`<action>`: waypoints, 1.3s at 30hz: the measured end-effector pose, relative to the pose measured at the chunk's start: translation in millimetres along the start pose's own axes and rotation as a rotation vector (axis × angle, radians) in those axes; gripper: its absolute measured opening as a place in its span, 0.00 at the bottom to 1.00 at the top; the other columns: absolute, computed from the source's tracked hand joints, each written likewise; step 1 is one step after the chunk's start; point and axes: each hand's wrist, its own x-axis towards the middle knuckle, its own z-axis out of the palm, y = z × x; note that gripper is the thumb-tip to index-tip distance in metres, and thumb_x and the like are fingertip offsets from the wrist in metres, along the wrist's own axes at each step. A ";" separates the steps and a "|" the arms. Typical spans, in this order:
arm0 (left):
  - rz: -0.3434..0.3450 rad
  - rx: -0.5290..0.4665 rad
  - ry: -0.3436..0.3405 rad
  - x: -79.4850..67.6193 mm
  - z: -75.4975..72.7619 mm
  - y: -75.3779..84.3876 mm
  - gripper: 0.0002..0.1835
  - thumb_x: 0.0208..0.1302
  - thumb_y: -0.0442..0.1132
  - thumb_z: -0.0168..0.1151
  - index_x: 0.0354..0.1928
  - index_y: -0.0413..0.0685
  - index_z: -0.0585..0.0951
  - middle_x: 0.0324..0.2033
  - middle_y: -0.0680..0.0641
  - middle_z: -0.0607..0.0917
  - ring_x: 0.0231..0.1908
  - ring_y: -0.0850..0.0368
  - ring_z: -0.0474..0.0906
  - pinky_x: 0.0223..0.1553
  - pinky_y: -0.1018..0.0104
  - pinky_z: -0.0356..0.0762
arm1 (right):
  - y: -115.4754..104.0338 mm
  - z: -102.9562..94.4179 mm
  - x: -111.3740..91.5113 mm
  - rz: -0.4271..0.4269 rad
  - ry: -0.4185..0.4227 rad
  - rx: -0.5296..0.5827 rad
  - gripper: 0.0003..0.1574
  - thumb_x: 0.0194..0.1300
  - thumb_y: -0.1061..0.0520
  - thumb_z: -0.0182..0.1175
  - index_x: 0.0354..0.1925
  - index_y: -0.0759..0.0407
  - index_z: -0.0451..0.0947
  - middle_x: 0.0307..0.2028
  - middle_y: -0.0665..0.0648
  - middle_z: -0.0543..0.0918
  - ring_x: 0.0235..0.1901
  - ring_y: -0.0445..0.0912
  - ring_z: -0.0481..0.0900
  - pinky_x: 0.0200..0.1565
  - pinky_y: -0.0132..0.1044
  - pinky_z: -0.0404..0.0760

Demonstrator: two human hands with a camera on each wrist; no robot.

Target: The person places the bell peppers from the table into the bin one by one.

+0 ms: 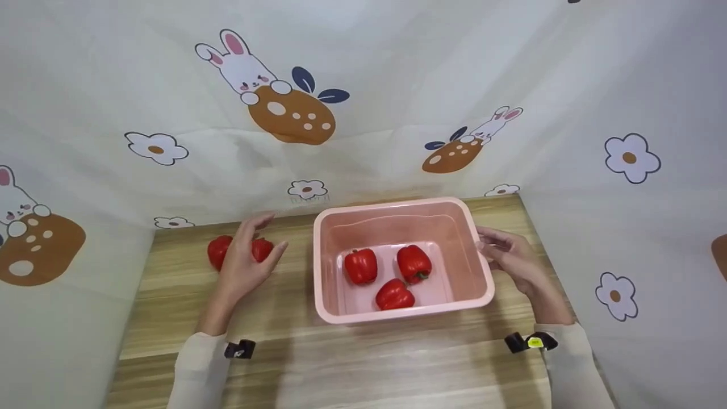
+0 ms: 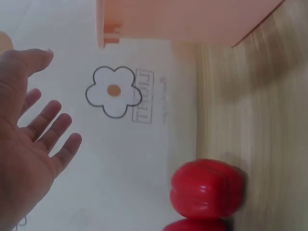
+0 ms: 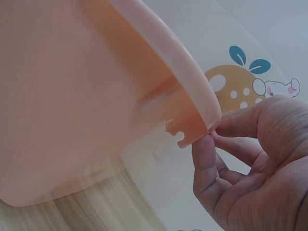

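A pink plastic basin [image 1: 403, 317] stands on the wooden table with three red bell peppers inside, among them one bell pepper [image 1: 360, 266] at the left. My right hand [image 1: 514, 258] pinches the basin's right rim between thumb and fingers, as the right wrist view shows up close. Left of the basin, my left hand [image 1: 248, 264] hovers with fingers spread apart and holds nothing. Beneath and beside it lie two more red bell peppers [image 1: 218, 251], partly hidden by the hand in the head view. The left wrist view shows one of these bell peppers [image 2: 207, 188] apart from the fingers.
A pale cloth [image 1: 375, 153] printed with rabbits and flowers hangs behind and at both sides of the wooden table [image 1: 352, 363]. The basin's far side stands near the back cloth. Each wrist wears a black strap device [image 1: 239, 349].
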 end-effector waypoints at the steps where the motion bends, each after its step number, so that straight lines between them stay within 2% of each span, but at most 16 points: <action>1: -0.020 -0.005 0.011 -2.8 -0.9 -2.3 0.35 0.63 0.36 0.76 0.71 0.44 0.73 0.67 0.41 0.79 0.68 0.45 0.76 0.70 0.42 0.77 | 0.1 0.1 0.1 0.000 0.001 0.001 0.34 0.77 0.63 0.59 0.75 0.72 0.66 0.45 0.49 0.86 0.39 0.39 0.87 0.41 0.34 0.91; 5: -0.082 -0.021 0.050 -14.4 -3.1 -12.2 0.35 0.63 0.36 0.76 0.71 0.44 0.73 0.66 0.40 0.79 0.65 0.44 0.77 0.63 0.37 0.82 | 0.2 0.7 0.0 -0.005 0.006 0.006 0.33 0.77 0.64 0.59 0.75 0.72 0.66 0.45 0.49 0.87 0.39 0.39 0.87 0.41 0.34 0.91; 7: -0.101 -0.027 0.067 -20.9 -4.2 -17.9 0.35 0.64 0.36 0.76 0.71 0.44 0.73 0.65 0.40 0.79 0.64 0.46 0.77 0.61 0.40 0.83 | 0.2 1.1 0.0 -0.007 0.010 0.007 0.33 0.77 0.64 0.59 0.75 0.72 0.66 0.45 0.49 0.87 0.39 0.39 0.87 0.40 0.34 0.91; 10: -0.122 -0.032 0.098 -32.8 -6.3 -27.7 0.34 0.65 0.36 0.75 0.71 0.45 0.73 0.65 0.41 0.79 0.64 0.51 0.76 0.63 0.55 0.82 | -0.2 1.6 0.0 -0.006 0.007 0.006 0.33 0.77 0.64 0.59 0.75 0.72 0.66 0.45 0.49 0.87 0.40 0.39 0.88 0.40 0.34 0.91; 13: -0.145 -0.039 0.145 -47.6 -7.0 -40.3 0.35 0.64 0.36 0.76 0.71 0.43 0.73 0.64 0.41 0.80 0.63 0.58 0.74 0.63 0.72 0.75 | -0.8 1.1 -0.1 -0.003 -0.005 0.003 0.34 0.77 0.63 0.59 0.75 0.72 0.66 0.46 0.49 0.86 0.40 0.39 0.88 0.41 0.34 0.91; 16: -0.169 -0.059 0.202 -63.9 -4.3 -53.5 0.35 0.62 0.35 0.77 0.70 0.40 0.74 0.65 0.41 0.80 0.64 0.67 0.72 0.64 0.78 0.70 | -1.2 -0.7 -0.4 -0.006 -0.017 -0.006 0.34 0.77 0.62 0.60 0.75 0.72 0.66 0.47 0.51 0.86 0.40 0.39 0.88 0.41 0.34 0.91; 18: -0.191 -0.062 0.234 -75.1 -1.4 -61.8 0.36 0.61 0.34 0.78 0.70 0.40 0.74 0.65 0.40 0.80 0.63 0.74 0.70 0.65 0.75 0.70 | -1.1 -2.0 -0.2 -0.010 -0.023 -0.015 0.34 0.77 0.62 0.60 0.75 0.72 0.66 0.48 0.51 0.85 0.40 0.40 0.88 0.41 0.34 0.91; 21: -0.231 -0.064 0.267 -90.1 3.0 -73.1 0.35 0.62 0.34 0.77 0.70 0.39 0.73 0.66 0.38 0.80 0.63 0.77 0.68 0.67 0.73 0.69 | -0.1 -2.8 1.2 -0.014 -0.029 -0.017 0.34 0.77 0.61 0.60 0.75 0.71 0.66 0.49 0.52 0.86 0.41 0.40 0.88 0.41 0.35 0.91; 24: -0.300 -0.074 0.270 -101.7 6.4 -81.3 0.35 0.64 0.35 0.76 0.71 0.41 0.72 0.68 0.38 0.78 0.67 0.67 0.71 0.73 0.66 0.68 | 0.9 -3.6 2.0 -0.015 -0.038 -0.009 0.34 0.77 0.61 0.60 0.76 0.71 0.66 0.49 0.51 0.87 0.41 0.41 0.88 0.41 0.36 0.92; 26: -0.355 -0.088 0.262 -109.0 7.4 -85.1 0.36 0.66 0.38 0.75 0.73 0.43 0.71 0.70 0.39 0.77 0.70 0.58 0.71 0.76 0.55 0.68 | 0.7 -3.0 2.6 -0.015 -0.042 0.001 0.34 0.77 0.62 0.60 0.76 0.71 0.65 0.49 0.51 0.87 0.41 0.41 0.88 0.41 0.36 0.92; 29: -0.412 -0.122 0.253 -117.7 11.6 -90.5 0.36 0.68 0.40 0.74 0.74 0.44 0.69 0.71 0.38 0.76 0.73 0.45 0.70 0.76 0.43 0.67 | -0.9 -2.8 1.6 -0.009 -0.042 0.015 0.35 0.77 0.62 0.60 0.76 0.72 0.65 0.48 0.50 0.88 0.41 0.41 0.89 0.40 0.36 0.91; 30: -0.425 -0.126 0.252 -120.0 13.3 -92.2 0.37 0.68 0.40 0.73 0.75 0.44 0.69 0.71 0.38 0.76 0.73 0.43 0.70 0.76 0.43 0.67 | -1.6 -2.8 1.0 -0.007 -0.042 0.014 0.35 0.77 0.62 0.60 0.76 0.72 0.65 0.48 0.50 0.88 0.41 0.41 0.89 0.41 0.36 0.91; 34: -0.441 -0.148 0.257 -125.4 19.6 -96.8 0.35 0.70 0.41 0.72 0.74 0.43 0.69 0.71 0.37 0.75 0.73 0.44 0.70 0.76 0.45 0.67 | -4.2 -2.9 -0.6 -0.003 -0.025 -0.011 0.34 0.77 0.62 0.60 0.75 0.71 0.65 0.48 0.50 0.88 0.42 0.41 0.89 0.40 0.36 0.91; 39: -0.460 -0.145 0.243 -124.5 23.6 -101.3 0.36 0.70 0.42 0.71 0.74 0.42 0.68 0.72 0.38 0.75 0.75 0.44 0.69 0.78 0.43 0.65 | -6.5 -2.9 -1.1 -0.001 -0.003 -0.044 0.33 0.77 0.63 0.59 0.75 0.71 0.66 0.47 0.49 0.88 0.41 0.39 0.88 0.39 0.34 0.91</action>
